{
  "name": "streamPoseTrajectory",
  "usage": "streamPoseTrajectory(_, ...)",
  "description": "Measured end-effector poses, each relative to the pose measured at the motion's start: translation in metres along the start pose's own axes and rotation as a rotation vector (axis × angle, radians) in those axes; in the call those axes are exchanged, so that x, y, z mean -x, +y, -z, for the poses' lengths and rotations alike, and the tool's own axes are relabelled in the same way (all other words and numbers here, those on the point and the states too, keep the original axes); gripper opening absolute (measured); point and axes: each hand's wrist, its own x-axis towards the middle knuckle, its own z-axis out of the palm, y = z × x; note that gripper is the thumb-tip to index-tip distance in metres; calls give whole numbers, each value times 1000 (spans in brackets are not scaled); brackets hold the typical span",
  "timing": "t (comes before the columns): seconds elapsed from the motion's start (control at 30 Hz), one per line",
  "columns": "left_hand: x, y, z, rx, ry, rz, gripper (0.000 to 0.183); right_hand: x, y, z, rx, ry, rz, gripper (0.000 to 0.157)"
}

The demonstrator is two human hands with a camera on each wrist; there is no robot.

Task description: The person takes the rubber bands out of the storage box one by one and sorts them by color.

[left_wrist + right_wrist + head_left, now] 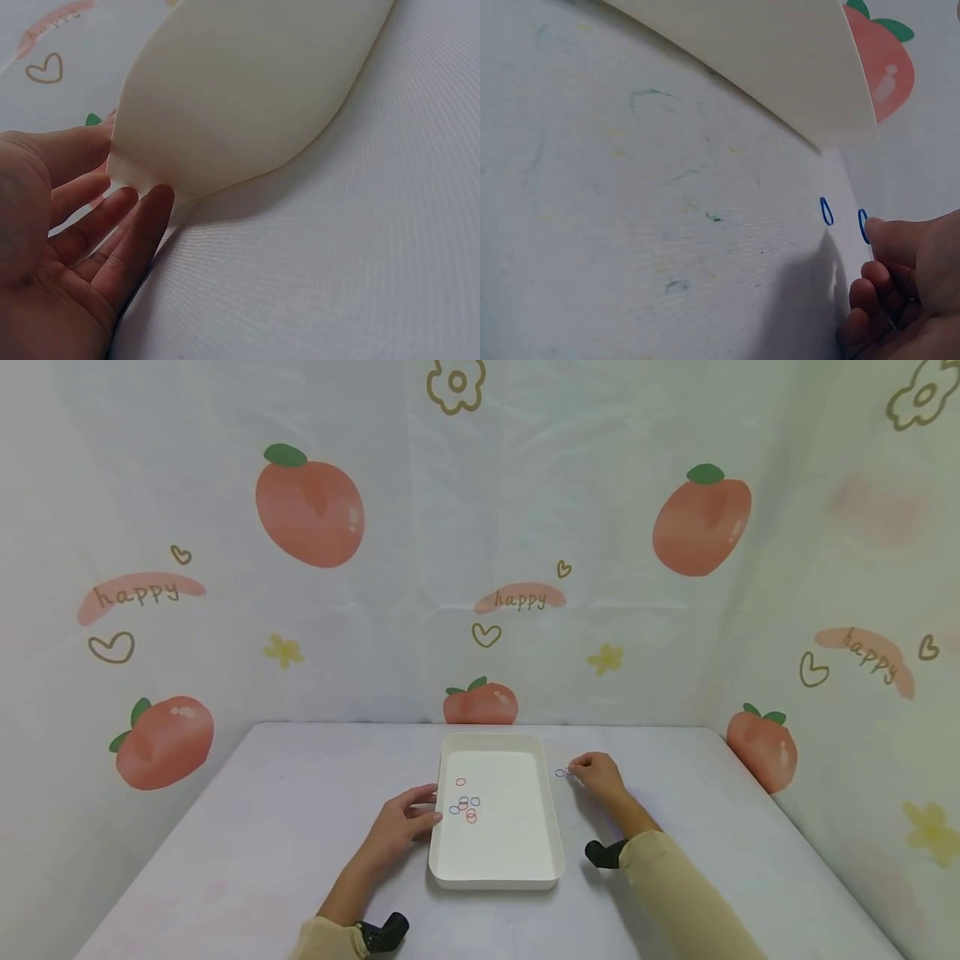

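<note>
My right hand (597,774) pinches a small thin blue ring (861,221) between thumb and fingertip, low over the table to the right of the tray. Another blue ring (823,208) lies on the table just beside it. The white rectangular tray (517,883) stands in front of me. Inside, toward its left side, are several small rings, among them a red ring (457,782) and a blue ring (450,810); some overlap. At the tray's left wall my left hand (399,822) rests with fingers spread, fingertips touching the outer side near the rim.
A white cloth covers the table (247,843), which ends at a back wall printed with fruit and flowers (480,660). Black wrist mounts (385,932) show at both sleeves. Faint coloured marks (652,94) spot the cloth on the right.
</note>
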Motion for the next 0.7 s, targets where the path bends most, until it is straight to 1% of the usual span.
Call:
streamPoseTrajectory(0.2, -1, 0, 0, 9, -3, 0, 54, -5, 1, -2, 8, 22, -36, 14)
streamPoseTrajectory(0.47, -1, -2, 1, 6, -5, 1, 53, -8, -1, -5, 118, 42, -40, 14)
streamPoseTrajectory(0.7, 1, 0, 1, 8, -5, -4, 53, -4, -8, -4, 165, 26, -66, 13)
